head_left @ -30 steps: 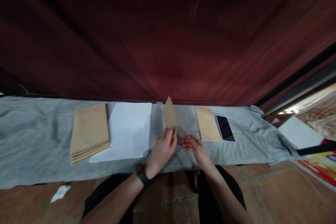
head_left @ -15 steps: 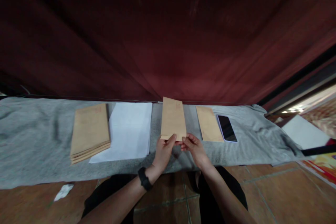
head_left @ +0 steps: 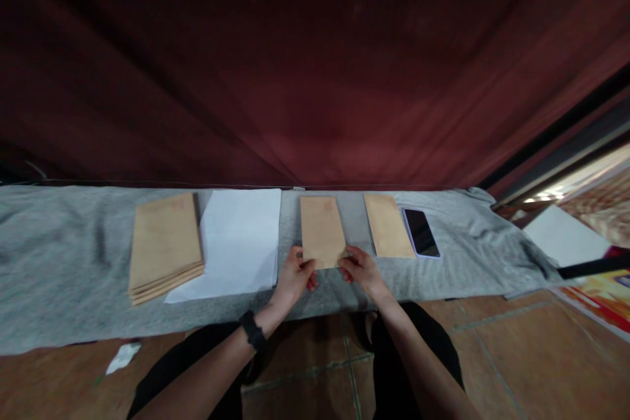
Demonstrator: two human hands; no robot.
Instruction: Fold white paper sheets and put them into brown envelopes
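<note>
A brown envelope (head_left: 322, 230) lies nearly flat on the grey cloth (head_left: 69, 256) in front of me. My left hand (head_left: 294, 277) pinches its near left corner, and my right hand (head_left: 361, 270) pinches its near right corner. A black band sits on my left wrist. Left of the envelope lie white paper sheets (head_left: 236, 243) and a stack of brown envelopes (head_left: 165, 246). To its right rests one more brown envelope (head_left: 388, 225) beside a dark phone (head_left: 421, 232).
A dark red curtain (head_left: 315, 65) hangs behind the cloth. Brown floor tiles (head_left: 516, 354) lie in front, with a crumpled white scrap (head_left: 123, 356) at the left. White sheets (head_left: 564, 236) and a colourful print (head_left: 603, 295) lie at the far right.
The envelope was upright and edge-on in my left hand alone. It turned to face me, my right hand joined at its near edge, and both lowered it onto the cloth.
</note>
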